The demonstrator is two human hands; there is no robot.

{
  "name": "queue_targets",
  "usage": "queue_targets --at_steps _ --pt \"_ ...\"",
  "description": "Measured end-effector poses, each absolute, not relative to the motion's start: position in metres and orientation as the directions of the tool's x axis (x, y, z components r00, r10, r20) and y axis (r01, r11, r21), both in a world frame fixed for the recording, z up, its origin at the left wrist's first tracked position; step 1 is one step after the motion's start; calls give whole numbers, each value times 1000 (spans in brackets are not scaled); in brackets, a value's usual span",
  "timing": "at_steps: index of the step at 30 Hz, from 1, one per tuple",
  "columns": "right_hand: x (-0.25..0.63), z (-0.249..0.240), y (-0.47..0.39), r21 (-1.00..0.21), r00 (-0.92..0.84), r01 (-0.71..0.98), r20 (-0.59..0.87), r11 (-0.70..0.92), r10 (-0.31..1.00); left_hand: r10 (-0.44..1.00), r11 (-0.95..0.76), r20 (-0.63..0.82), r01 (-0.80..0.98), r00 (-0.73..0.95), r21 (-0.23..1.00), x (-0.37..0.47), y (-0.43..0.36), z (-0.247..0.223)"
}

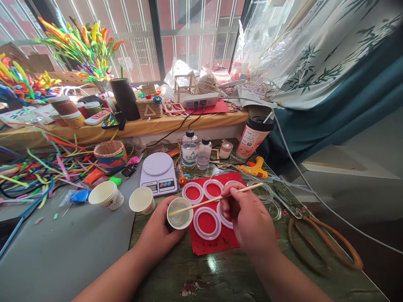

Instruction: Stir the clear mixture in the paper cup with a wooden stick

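My left hand (158, 224) is wrapped round a white paper cup (180, 224) with clear liquid inside. A thin wooden stick (217, 198) is pinched in my right hand (252, 218), its lower end dipping into that cup. Under my right hand lies a red sheet (201, 248) bearing several translucent white ring molds (207, 223); the hand hides part of some of them. Just left of my left hand stands another paper cup (141, 200). Behind it is a white kitchen scale (158, 174).
Two clear bottles (189, 153) with black caps stand behind the molds. Stacked paper cups (106, 196) are at the left. On the right are a yellow glue gun (256, 167), orange-handled scissors (324, 241) and a lidded drink cup (253, 138). A power strip (201, 100) sits on the ledge.
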State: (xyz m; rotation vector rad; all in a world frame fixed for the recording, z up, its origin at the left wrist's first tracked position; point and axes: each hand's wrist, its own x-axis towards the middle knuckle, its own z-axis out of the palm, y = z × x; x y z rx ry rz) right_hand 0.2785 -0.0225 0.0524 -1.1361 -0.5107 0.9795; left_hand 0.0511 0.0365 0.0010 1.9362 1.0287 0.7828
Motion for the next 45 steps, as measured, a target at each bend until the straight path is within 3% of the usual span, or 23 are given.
queue_targets --at_steps 10,20,25,29,31,34,37,42,45 --pt "288 72 -26 -791 596 -547 -139 273 791 872 -311 103 381 478 870 50 38 -2" --pt "292 73 -30 -796 617 -481 -8 369 787 873 -287 76 382 481 879 53 38 4" --pt "285 64 -39 -878 604 -277 158 391 781 867 -300 81 386 491 872 53 38 5" --pt "277 58 -49 -922 342 88 384 378 857 860 -334 120 370 495 867 53 38 4" --pt "274 56 -48 -935 249 145 351 324 902 860 -343 129 372 494 863 52 38 2" --pt "273 52 -39 -984 361 -85 114 154 925 863 -342 123 387 491 857 52 38 0" --pt "275 48 -27 -953 510 -266 -12 145 860 866 -340 120 394 486 854 51 38 1" --pt "280 50 -28 -934 598 -263 39 242 800 864 -336 120 382 490 861 52 37 6" --pt "279 53 -38 -924 604 -181 166 337 780 864 -324 106 381 493 866 52 37 6"
